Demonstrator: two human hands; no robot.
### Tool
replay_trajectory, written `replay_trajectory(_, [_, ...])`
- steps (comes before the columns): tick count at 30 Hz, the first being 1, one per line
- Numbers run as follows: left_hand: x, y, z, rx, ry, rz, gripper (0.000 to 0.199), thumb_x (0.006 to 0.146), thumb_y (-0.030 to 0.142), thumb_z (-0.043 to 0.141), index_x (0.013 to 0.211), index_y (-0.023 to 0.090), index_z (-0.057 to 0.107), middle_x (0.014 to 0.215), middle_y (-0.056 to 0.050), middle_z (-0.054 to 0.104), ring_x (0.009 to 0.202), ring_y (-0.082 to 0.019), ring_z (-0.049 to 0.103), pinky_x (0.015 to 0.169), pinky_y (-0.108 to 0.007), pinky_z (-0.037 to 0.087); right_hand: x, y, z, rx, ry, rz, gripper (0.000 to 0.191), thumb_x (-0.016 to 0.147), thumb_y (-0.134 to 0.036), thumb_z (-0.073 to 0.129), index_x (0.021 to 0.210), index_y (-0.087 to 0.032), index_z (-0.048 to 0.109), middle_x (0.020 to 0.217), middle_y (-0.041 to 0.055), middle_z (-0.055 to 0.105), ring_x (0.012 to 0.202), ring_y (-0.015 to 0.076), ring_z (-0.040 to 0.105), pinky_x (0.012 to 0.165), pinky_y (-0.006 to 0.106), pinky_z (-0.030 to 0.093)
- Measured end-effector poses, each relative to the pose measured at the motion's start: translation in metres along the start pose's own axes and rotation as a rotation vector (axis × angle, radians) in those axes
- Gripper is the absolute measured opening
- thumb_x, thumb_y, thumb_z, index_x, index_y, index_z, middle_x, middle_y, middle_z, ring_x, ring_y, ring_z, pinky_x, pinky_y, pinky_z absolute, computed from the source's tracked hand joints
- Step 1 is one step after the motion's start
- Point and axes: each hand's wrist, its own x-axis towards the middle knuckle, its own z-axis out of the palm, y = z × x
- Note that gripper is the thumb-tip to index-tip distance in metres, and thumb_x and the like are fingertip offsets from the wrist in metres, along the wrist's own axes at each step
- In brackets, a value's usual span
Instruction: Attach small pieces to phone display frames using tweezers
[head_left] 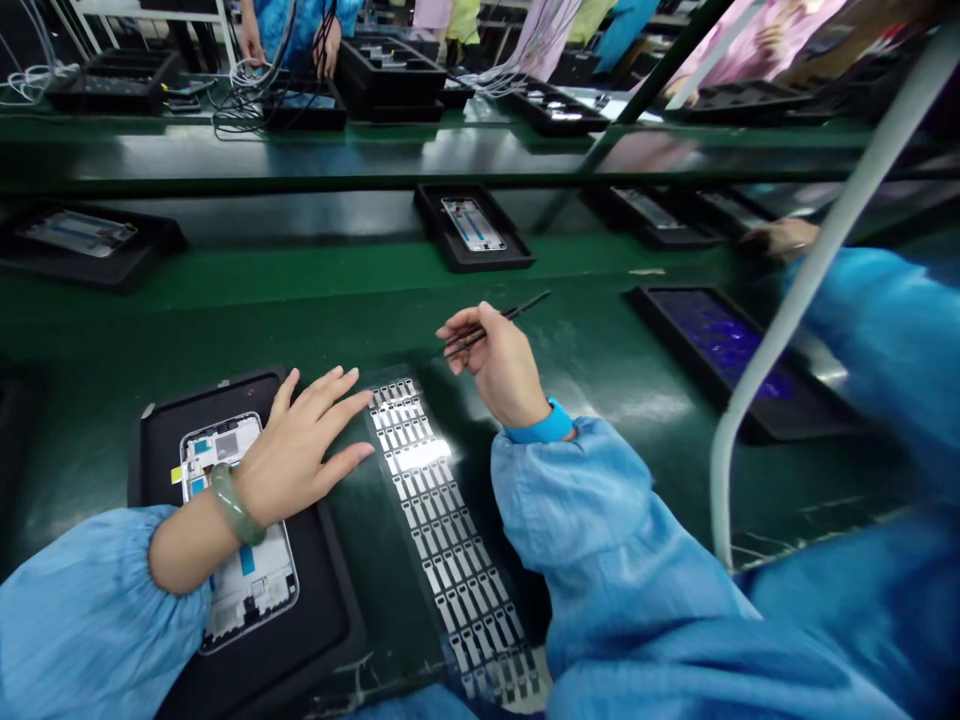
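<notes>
Over metal strip (444, 530), hands (300, 450) (495, 365), black tweezers (525, 307)

**Metal strip between my hands**
Under my left hand (292, 460) lies a phone frame (247, 590) in a tray (322, 620), with the strip of metal parts (442, 520) just right of my fingertips. My right hand (495, 365) holds tweezers (517, 310) beyond it; another tray (472, 225) sits ahead, its contents hard to make out.

Right of station, a black tray (739, 360) holds a blue-lit panel (720, 345). Far belt carries a tray (450, 250) with a phone frame (472, 224). White tubular rail (825, 245) crosses right; beyond, a co-worker (300, 20) handles cables (240, 110).
</notes>
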Motion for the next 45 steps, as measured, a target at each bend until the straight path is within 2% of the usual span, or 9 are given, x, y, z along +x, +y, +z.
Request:
replay_trajectory(6, [0.021,0.011,-0.006,0.056,-0.135,0.049,0.048,0.091,0.046,0.041,0.136,0.03,0.038,0.148,-0.013,0.03,0.138,-0.029,0.025,0.108,-0.056,0.023,-0.012,-0.003,0.0,-0.074,-0.054,0.15,0.035,0.069,-0.044,0.072,0.082,-0.017,0.055,0.073,0.0002,0.064,0.062,0.0124,0.066,0.056,0.024,0.058])
replay_trajectory(9, [0.034,0.015,0.001,0.119,-0.194,0.125,0.045,0.09,0.049,0.041,0.132,0.037,0.043,0.149,-0.013,0.028,0.138,-0.032,0.021,0.107,-0.061,0.019,-0.018,0.003,-0.001,-0.156,-0.023,0.194,0.033,0.07,-0.042,0.072,0.081,-0.017,0.053,0.064,-0.0014,0.063,0.054,0.0123,0.066,0.049,0.021,0.057])
replay_trajectory(17, [0.038,0.015,0.015,0.173,-0.221,0.122,0.043,0.09,0.051,0.04,0.129,0.035,0.048,0.143,-0.013,0.039,0.133,-0.031,0.035,0.105,-0.062,0.022,-0.02,0.019,0.001,-0.301,-0.05,0.163,0.031,0.071,-0.042,0.07,0.078,-0.016,0.053,0.057,-0.0014,0.062,0.051,0.0137,0.066,0.047,0.021,0.057])
replay_trajectory(26, [0.038,0.017,0.015,0.169,-0.208,0.119,0.042,0.089,0.05,0.042,0.128,0.035,0.049,0.143,-0.014,0.04,0.132,-0.032,0.035,0.104,-0.063,0.021,-0.017,0.019,0.006,-0.173,0.011,0.245,0.019,0.073,-0.026,0.069,0.08,-0.016,0.055,0.057,-0.0029,0.062,0.046,0.0103,0.064,0.043,0.017,0.055])
replay_trajectory(32, [0.039,0.018,0.018,0.122,-0.209,0.111,0.04,0.088,0.048,0.046,0.126,0.035,0.051,0.143,-0.012,0.039,0.131,-0.032,0.036,0.105,-0.063,0.019,-0.015,-0.001,0.002,0.171,-0.012,0.473,0.006,0.078,-0.018,0.063,0.077,-0.014,0.059,0.056,-0.0009,0.065,0.037,0.0039,0.055,0.038,0.01,0.049])
replay_trajectory(35, [0.039,0.021,0.011,0.089,-0.175,0.094,0.042,0.087,0.045,0.05,0.127,0.034,0.049,0.147,-0.013,0.032,0.133,-0.033,0.032,0.105,-0.063,0.02,-0.019,-0.011,0.003,0.289,-0.005,0.423,0.011,0.077,-0.023,0.067,0.078,-0.015,0.059,0.059,-0.0012,0.067,0.042,0.0034,0.057,0.041,0.009,0.051])
replay_trajectory(39, [0.019,0.009,-0.019,0.084,-0.078,0.046,0.039,0.09,0.043,0.043,0.125,0.026,0.05,0.145,-0.012,0.037,0.134,-0.028,0.032,0.108,-0.059,0.021,-0.025,-0.018,0.009,0.307,-0.078,0.327,0.024,0.071,-0.035,0.074,0.079,-0.017,0.061,0.074,-0.0002,0.07,0.058,0.0046,0.065,0.056,0.01,0.056])
replay_trajectory(42, [-0.017,-0.019,-0.043,0.138,-0.038,-0.039,0.035,0.092,0.044,0.039,0.114,0.023,0.056,0.135,-0.01,0.049,0.128,-0.025,0.041,0.108,-0.057,0.023,-0.029,-0.025,0.018,0.257,-0.166,0.334,0.027,0.067,-0.036,0.076,0.084,-0.02,0.062,0.082,-0.0013,0.071,0.073,0.0076,0.069,0.063,0.013,0.058])
replay_trajectory(45, [-0.057,-0.047,-0.051,0.175,0.007,-0.22,0.039,0.089,0.048,0.041,0.116,0.022,0.054,0.13,-0.011,0.053,0.125,-0.028,0.045,0.106,-0.058,0.026,-0.034,-0.033,0.035,0.202,-0.251,0.363,0.031,0.065,-0.033,0.077,0.088,-0.022,0.059,0.082,-0.0022,0.071,0.077,0.0108,0.07,0.063,0.017,0.06])
